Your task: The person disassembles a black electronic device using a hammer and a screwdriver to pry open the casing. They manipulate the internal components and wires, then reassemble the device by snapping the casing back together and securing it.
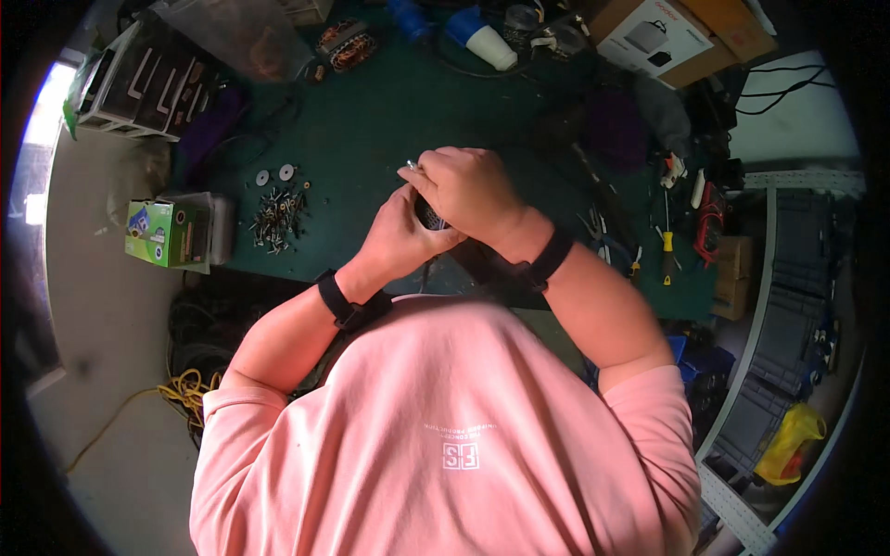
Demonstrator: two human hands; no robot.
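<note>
Both hands meet over the near middle of the green table. My left hand is closed round a dark object with a ribbed or mesh-like surface; most of it is hidden by my fingers, so its kind does not show. Across its top lies my right hand, fingers curled in. A small shiny metal piece pokes out at the right fingertips, too small to name. To the left on the table sits a pile of screws, with two round metal washers just beyond it.
A green box stands at the left edge, and a drawer unit behind it. On the right lie pliers, a yellow-handled screwdriver and a red tool. Coiled copper-coloured wire and a white-and-blue cup-like thing are at the back.
</note>
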